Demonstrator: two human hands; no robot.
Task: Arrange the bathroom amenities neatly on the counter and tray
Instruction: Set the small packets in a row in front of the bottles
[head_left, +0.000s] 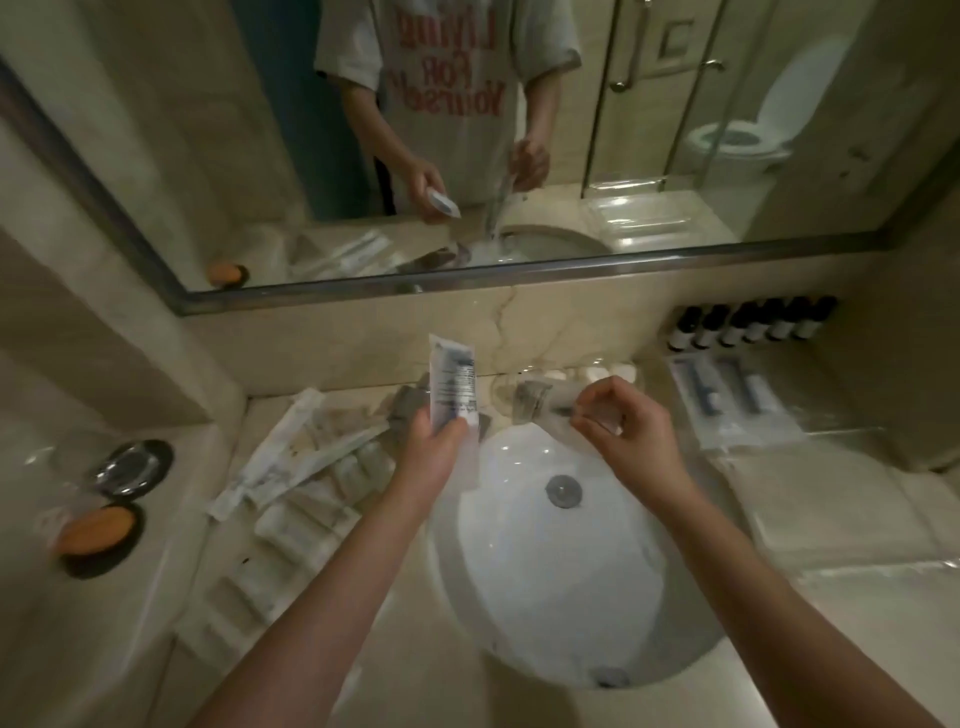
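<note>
I see my left hand (436, 449) over the back rim of the sink (519, 582), fingers curled round the lower end of a white printed sachet (453, 382) that stands upright above the back edge of the worktop (831, 499). My right hand (631, 431) is near it but apart from the left, thumb and forefinger pinching a clear wrapped packet (537, 408) that sticks out leftward toward the sachet; the two packets do not touch. On the worktop left of the sink lies a loose heap of long white packets (301, 452), overlapping at angles. Near the left edge sits an orange soap (96, 530) in a black dish (104, 566), and just behind it a second black dish (132, 467). In the back right corner stands a row of dark bottles (753, 325), with flat clear packets (727, 395) lying in front of them. Blur hides the print on everything
</note>
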